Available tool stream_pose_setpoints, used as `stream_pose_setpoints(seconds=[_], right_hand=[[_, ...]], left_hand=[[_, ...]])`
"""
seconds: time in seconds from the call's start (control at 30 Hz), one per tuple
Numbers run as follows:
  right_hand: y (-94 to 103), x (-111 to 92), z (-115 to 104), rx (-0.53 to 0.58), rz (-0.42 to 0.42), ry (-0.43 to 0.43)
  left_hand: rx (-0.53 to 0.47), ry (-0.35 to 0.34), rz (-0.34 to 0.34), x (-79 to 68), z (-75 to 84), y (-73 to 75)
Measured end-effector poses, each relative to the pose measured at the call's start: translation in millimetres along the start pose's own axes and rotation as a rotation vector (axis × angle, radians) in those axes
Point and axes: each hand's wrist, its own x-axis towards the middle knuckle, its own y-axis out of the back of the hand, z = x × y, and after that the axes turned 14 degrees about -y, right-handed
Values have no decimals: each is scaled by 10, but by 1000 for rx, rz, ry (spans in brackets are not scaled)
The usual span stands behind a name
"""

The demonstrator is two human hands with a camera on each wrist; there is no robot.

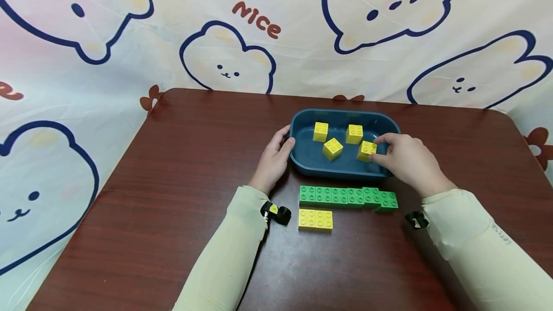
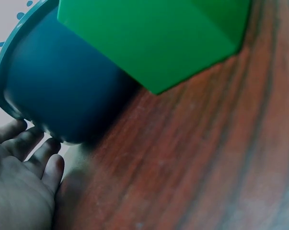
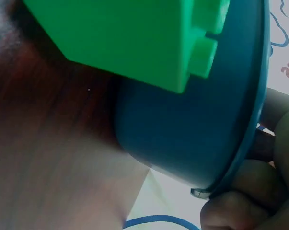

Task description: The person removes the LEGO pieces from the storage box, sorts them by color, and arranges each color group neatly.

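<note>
A dark blue tray [image 1: 345, 172] stands on the table with several yellow bricks inside. My left hand [image 1: 274, 157] holds the tray's left end, thumb at the rim and fingers along the outer wall; its fingertips [image 2: 51, 146] meet the wall in the left wrist view. My right hand [image 1: 408, 160] reaches over the right end and pinches a yellow brick [image 1: 366, 150] between thumb and forefinger. Three other yellow bricks, among them one set askew [image 1: 332, 149], lie apart in the tray. The pinched brick is hidden behind the tray wall in the right wrist view.
In front of the tray runs a row of green bricks [image 1: 337, 197], which looms close in both wrist views. Nearer me, two yellow bricks [image 1: 315, 220] lie side by side. A printed cloth [image 1: 302, 71] hangs behind the brown table [image 1: 207, 148].
</note>
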Motion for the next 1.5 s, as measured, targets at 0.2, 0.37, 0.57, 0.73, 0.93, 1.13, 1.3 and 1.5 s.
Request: stream_pose_setpoints(seconds=[0.2,0.37,0.57,0.73,0.93,1.13,1.3,1.5], right_hand=[[40,53,-69,-108,-39,-36],[59,90,-87,-126,-73,-59],[7,81,-131,-132,-52,-84],[-45,59,-122,-120,-19,-81],[-80,31,-88,-94,15,-53],[-88,-2,-39,-51,49,-17],[-64,-44,9,18,51,28],[-31,-88,62,109,47,55]], left_hand=[[-2,-7,-2,9,13,-15],[5,-7,0,13,9,-12],[17,1,7,17,-14,11],[17,17,3,5,-21,26],[11,22,7,-8,-28,30],[-3,23,5,-15,-21,13],[-4,11,1,-19,-12,-3],[-13,-2,-3,-6,-11,-13]])
